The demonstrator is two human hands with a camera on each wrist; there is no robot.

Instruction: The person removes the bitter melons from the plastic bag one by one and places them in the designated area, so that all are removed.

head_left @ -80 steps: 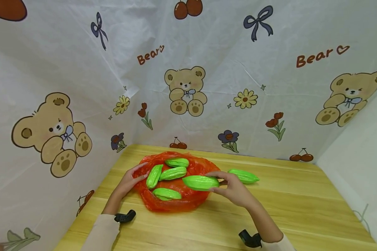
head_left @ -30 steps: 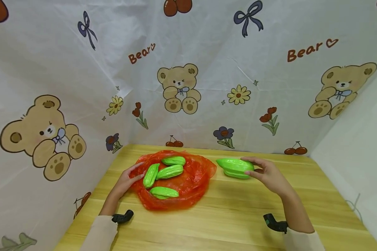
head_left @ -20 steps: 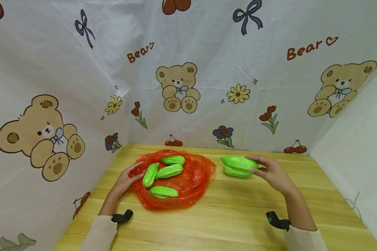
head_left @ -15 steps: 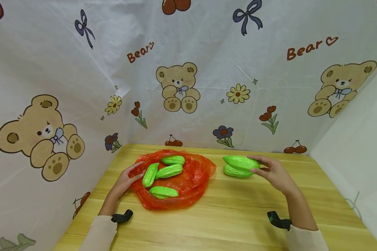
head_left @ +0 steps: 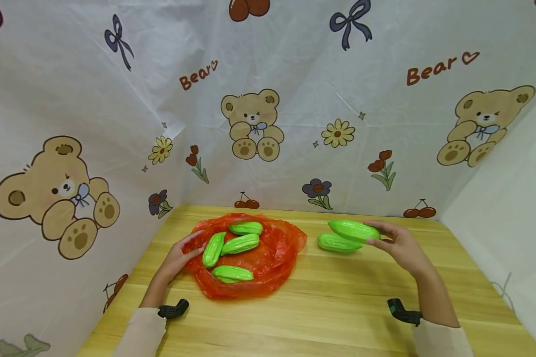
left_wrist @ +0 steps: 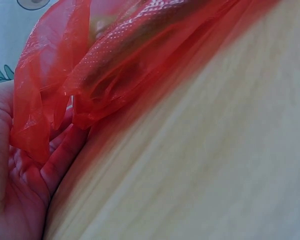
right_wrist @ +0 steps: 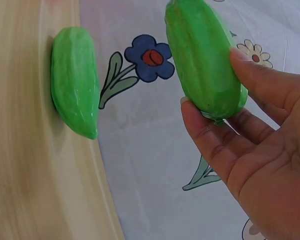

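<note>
The right hand pinches one end of a bright green ridged gourd, held above the table; in the right wrist view the thumb and fingers grip the gourd. A second green gourd lies on the table just below and left of it, also seen as the gourd at the left. A red plastic bag lies spread, with several green gourds inside. The left hand rests at its left edge; in the left wrist view the bag partly covers the left hand's curved fingers.
The wooden table meets a white cloth printed with bears and flowers at the back and left. A white surface stands at the right, with a thin cord near the table's right edge.
The right hand has carried its gourd from over the bag to the right, past the gourd on the table. The left hand has stayed at the bag's edge.
</note>
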